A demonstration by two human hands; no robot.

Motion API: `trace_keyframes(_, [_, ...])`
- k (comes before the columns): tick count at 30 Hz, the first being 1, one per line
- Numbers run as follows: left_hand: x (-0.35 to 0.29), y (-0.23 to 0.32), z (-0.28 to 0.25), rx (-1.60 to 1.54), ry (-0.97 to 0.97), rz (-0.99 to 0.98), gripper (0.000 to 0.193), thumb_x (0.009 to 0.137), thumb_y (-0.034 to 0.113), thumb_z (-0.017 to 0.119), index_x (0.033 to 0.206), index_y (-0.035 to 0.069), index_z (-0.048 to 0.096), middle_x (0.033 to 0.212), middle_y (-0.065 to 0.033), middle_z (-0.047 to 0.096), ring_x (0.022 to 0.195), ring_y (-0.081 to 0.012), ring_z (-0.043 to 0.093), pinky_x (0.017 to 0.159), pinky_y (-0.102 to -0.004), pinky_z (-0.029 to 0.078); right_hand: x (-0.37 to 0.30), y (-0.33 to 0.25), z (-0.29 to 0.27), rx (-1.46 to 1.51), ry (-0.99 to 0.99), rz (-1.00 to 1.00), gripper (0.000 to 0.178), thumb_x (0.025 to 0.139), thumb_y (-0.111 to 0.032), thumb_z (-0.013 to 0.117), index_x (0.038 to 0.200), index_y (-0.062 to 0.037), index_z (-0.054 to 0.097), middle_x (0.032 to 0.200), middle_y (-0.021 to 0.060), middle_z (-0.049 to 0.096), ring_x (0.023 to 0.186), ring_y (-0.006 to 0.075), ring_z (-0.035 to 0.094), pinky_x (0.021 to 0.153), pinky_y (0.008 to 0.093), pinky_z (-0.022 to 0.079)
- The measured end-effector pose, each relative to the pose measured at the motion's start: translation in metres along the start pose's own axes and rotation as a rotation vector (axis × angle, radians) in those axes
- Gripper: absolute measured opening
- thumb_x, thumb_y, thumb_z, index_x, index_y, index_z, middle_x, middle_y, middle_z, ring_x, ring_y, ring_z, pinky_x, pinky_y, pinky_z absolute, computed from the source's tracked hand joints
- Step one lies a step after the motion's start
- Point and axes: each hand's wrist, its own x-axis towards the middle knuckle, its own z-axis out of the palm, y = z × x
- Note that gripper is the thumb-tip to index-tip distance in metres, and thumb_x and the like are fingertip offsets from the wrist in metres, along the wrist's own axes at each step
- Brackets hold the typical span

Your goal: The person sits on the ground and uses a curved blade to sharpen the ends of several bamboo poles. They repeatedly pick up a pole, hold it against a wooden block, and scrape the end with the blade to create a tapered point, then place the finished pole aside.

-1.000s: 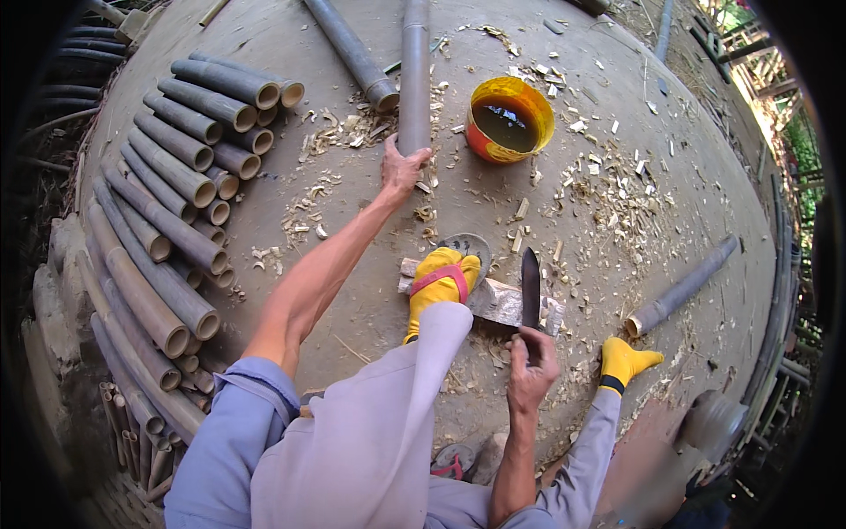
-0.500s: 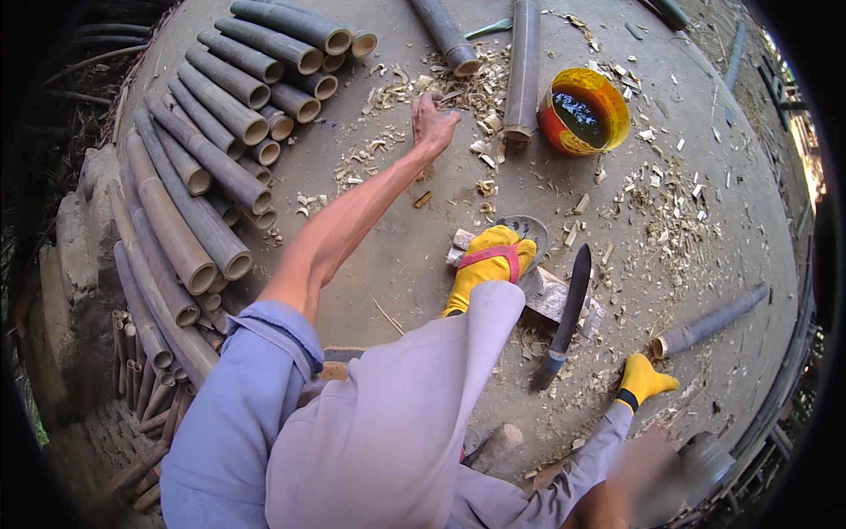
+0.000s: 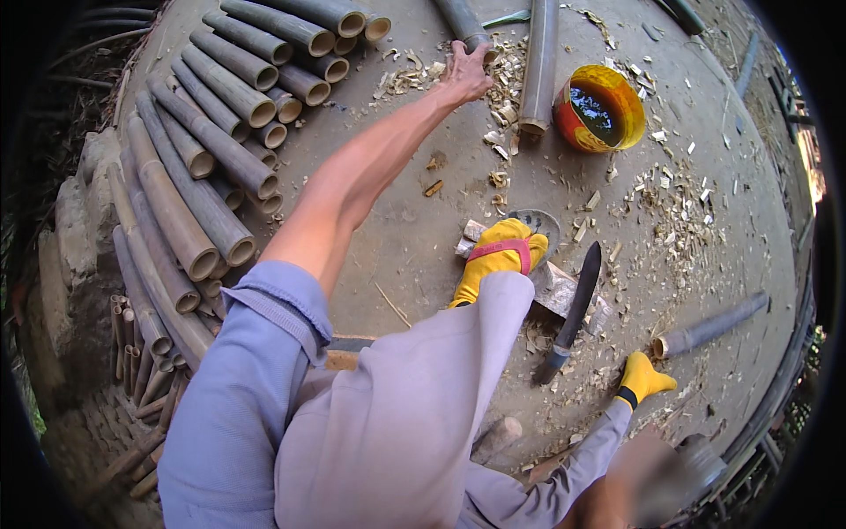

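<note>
Reach under inspection: the left grip [image 3: 464, 72] is open, fingers spread, fingertips touching the near end of a grey bamboo pole [image 3: 460, 16] without closing round it. The pole runs straight ahead of the grip. In my judgement, the fingers should wrap fully round that end before any pull, staying clear of the second pole [image 3: 539, 62] just right of the grip. The right grip is not in view. The knife [image 3: 575, 309] lies well behind.
</note>
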Motion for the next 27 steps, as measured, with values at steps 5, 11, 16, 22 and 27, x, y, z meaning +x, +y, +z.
trace_keyframes(5, [0.004, 0.003, 0.002, 0.117, -0.144, -0.149, 0.067, 0.076, 0.019, 0.062, 0.136, 0.024, 0.033, 0.123, -0.0244, 0.034, 0.113, -0.0462, 0.043, 0.094, -0.0520, 0.043, -0.004, -0.006, -0.002, -0.088, 0.017, -0.009, 0.100, 0.062, -0.003, 0.065, 0.140, 0.0076, 0.003, 0.141, 0.0191, 0.024, 0.115, 0.0177, 0.038, 0.102, 0.0267, 0.029])
trace_keyframes(11, [-0.012, -0.013, -0.014, 0.138, 0.029, 0.028, 0.053, 0.072, 0.011, 0.058, 0.123, 0.007, 0.045, 0.111, -0.0219, 0.043, 0.097, -0.0360, 0.050, 0.081, -0.0484, 0.048, 0.011, 0.021, 0.004, 0.012, -0.008, -0.019, 0.101, 0.062, -0.004, 0.066, 0.139, 0.0097, 0.003, 0.141, 0.0204, 0.023, 0.118, 0.0189, 0.037, 0.102, 0.0270, 0.028])
trace_keyframes(16, [-0.014, -0.076, -0.094, 0.699, 0.480, 0.174, 0.049, 0.074, 0.017, 0.060, 0.120, 0.008, 0.049, 0.110, -0.0197, 0.047, 0.093, -0.0331, 0.051, 0.075, -0.0444, 0.047, 0.002, 0.009, 0.001, -0.138, 0.045, -0.035, 0.098, 0.063, -0.006, 0.065, 0.137, 0.0112, 0.004, 0.140, 0.0234, 0.024, 0.121, 0.0216, 0.036, 0.104, 0.0271, 0.025])
trace_keyframes(22, [0.005, -0.150, -0.167, 0.480, 0.280, 0.003, 0.046, 0.080, 0.018, 0.058, 0.124, 0.013, 0.047, 0.118, -0.0231, 0.045, 0.101, -0.0408, 0.053, 0.086, -0.0497, 0.045, -0.021, -0.027, -0.013, 0.042, -0.034, 0.016, 0.085, 0.062, -0.003, 0.064, 0.130, 0.0115, 0.016, 0.127, 0.0235, 0.034, 0.111, 0.0206, 0.042, 0.099, 0.0288, 0.033])
trace_keyframes(27, [0.013, -0.149, -0.165, 0.335, 0.227, -0.019, 0.028, 0.089, 0.018, 0.045, 0.115, 0.010, 0.052, 0.106, -0.0233, 0.051, 0.093, -0.0386, 0.054, 0.076, -0.0496, 0.045, -0.002, -0.008, -0.001, 0.168, -0.063, 0.048, 0.078, 0.064, -0.001, 0.064, 0.128, 0.0086, 0.019, 0.122, 0.0167, 0.036, 0.101, 0.0151, 0.041, 0.084, 0.0336, 0.045])
